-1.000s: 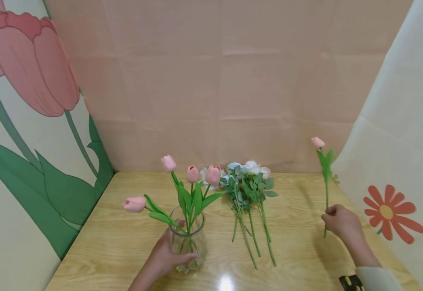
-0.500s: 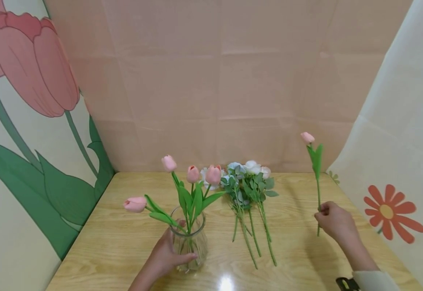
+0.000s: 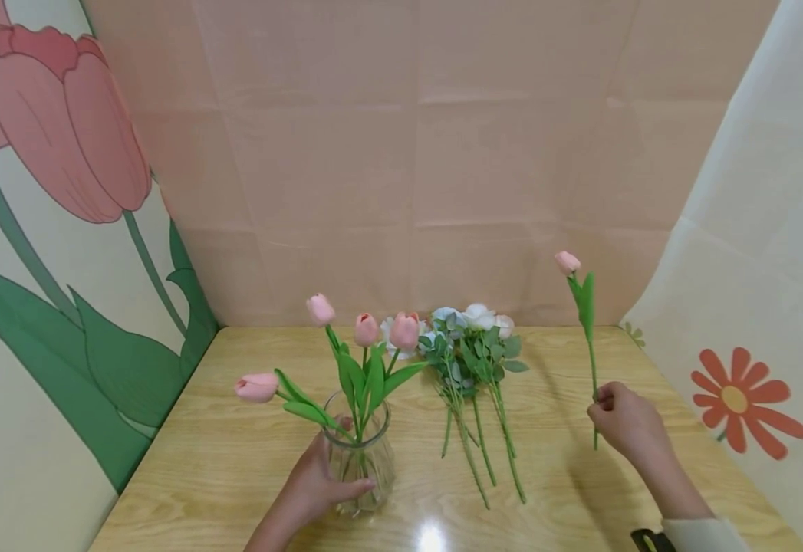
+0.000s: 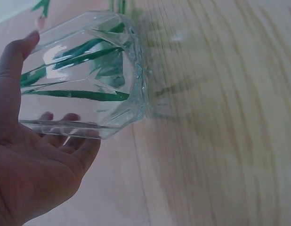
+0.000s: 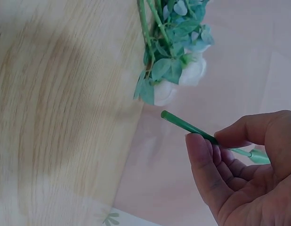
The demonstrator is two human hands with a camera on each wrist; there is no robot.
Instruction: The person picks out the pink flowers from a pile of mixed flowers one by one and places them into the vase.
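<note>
A clear glass vase (image 3: 366,479) stands on the table, and my left hand (image 3: 318,479) grips it round its side, thumb across the front. Several pink tulips (image 3: 366,330) with green leaves lean out of it, one drooping far to the left. Through the glass, the left wrist view shows green stems (image 4: 84,95) reaching toward the base. Off to the right, my right hand (image 3: 629,422) pinches a single pink tulip (image 3: 586,307) by its lower stem, bloom up, tilted slightly left. The cut stem end (image 5: 183,123) sticks out past thumb and forefinger in the right wrist view.
Between the hands lies a bunch of white and pale blue flowers (image 3: 473,330), stems toward the front of the wooden table (image 3: 249,452). A pink-brown sheet (image 3: 415,169) hangs behind. Flower-printed sheets (image 3: 753,268) border both sides.
My right hand has moved left with the tulip, which also rose a little. My left hand and the vase have stayed in place.
</note>
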